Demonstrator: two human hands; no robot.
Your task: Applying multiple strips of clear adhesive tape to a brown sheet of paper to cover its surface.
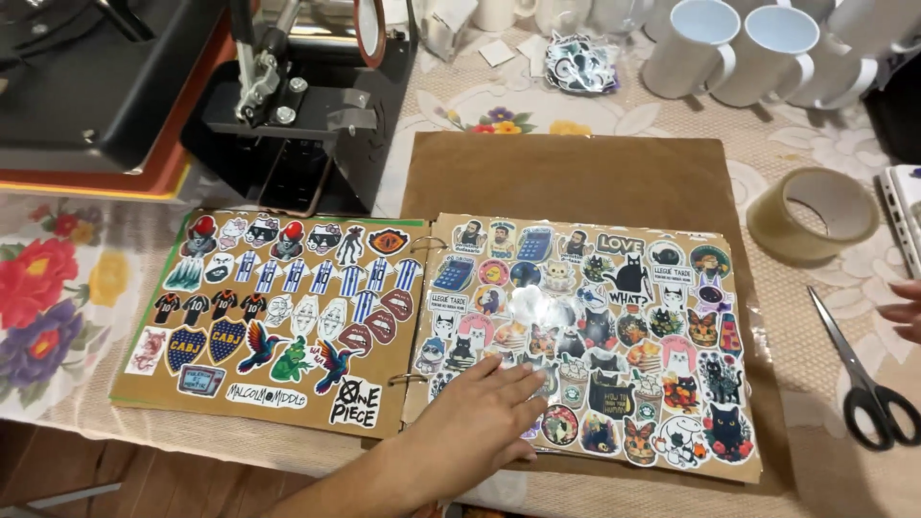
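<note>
Right now the left hand (477, 417) lies flat, fingers loose, on the sticker album (585, 336), gripping nothing. Scissors (863, 379) lie at three o'clock from it, just below the right hand (905, 309), whose fingers reach in uncurled and empty.

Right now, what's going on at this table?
A person's left hand rests flat on the right-hand page of an open sticker album, its cardboard pages covered in stickers. The right hand shows only fingertips at the frame's edge, above black-handled scissors. A tape roll and white mugs sit beyond.
</note>
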